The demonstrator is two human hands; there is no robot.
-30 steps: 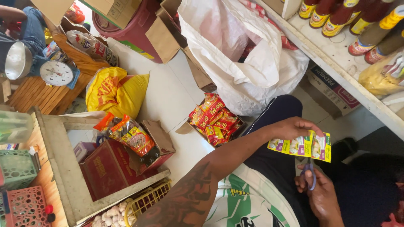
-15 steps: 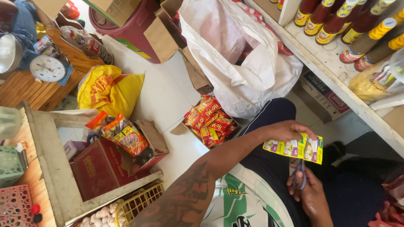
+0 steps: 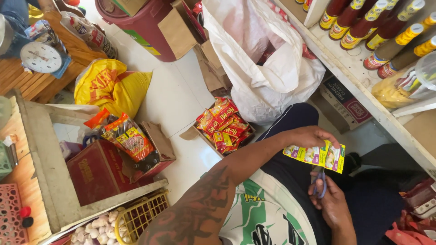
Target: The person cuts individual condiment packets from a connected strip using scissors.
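My left hand point(image 3: 311, 136), at the end of a tattooed forearm, pinches a strip of small yellow and green sachets point(image 3: 318, 155) by its top edge over my dark trousers. Just below, my right hand point(image 3: 334, 206) grips blue-handled scissors point(image 3: 321, 182) with the blades pointing up at the strip's lower edge. The blades' tips are hidden behind the sachets.
A white plastic bag point(image 3: 268, 68) and an open carton of red and yellow packets point(image 3: 223, 124) sit on the white floor. A shelf of sauce bottles point(image 3: 377, 31) runs along the right. On the left are a wooden counter point(image 3: 43, 163), a yellow sack point(image 3: 111, 86), a scale point(image 3: 42, 57) and a basket of garlic point(image 3: 97, 224).
The view has shifted slightly. My right hand with the scissors has come up closer under the sachet strip, which my left hand keeps holding in about the same place.
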